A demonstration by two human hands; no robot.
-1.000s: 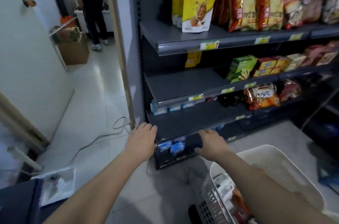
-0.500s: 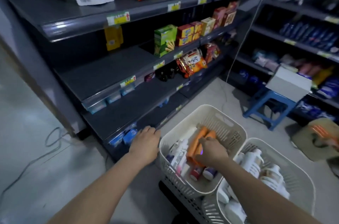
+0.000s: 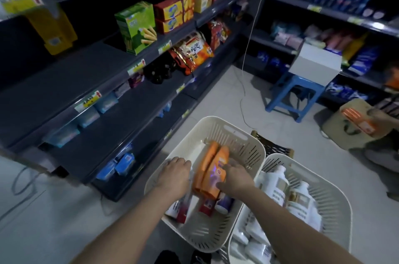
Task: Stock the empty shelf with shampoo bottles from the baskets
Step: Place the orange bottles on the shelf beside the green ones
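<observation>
Two cream baskets stand on the floor in front of me. In the nearer left basket lie two orange shampoo bottles on top of white and red tubes and bottles. My right hand grips the right orange bottle, with fingers over it and the thumb at its lower end. My left hand reaches into the same basket just left of the orange bottles, and its fingertips are hidden among the items. The right basket holds several white pump bottles. The dark grey shelf to the left is bare.
Snack boxes and bags fill the shelves further right. Blue packs sit on the lowest shelves. A blue stool carrying a white box, a hanging cable and another person's hand holding an orange pack are at the right.
My view swung right and down from the shelf onto the baskets. My left hand left the basket's rim and went inside it. My right hand stayed on the orange bottles.
</observation>
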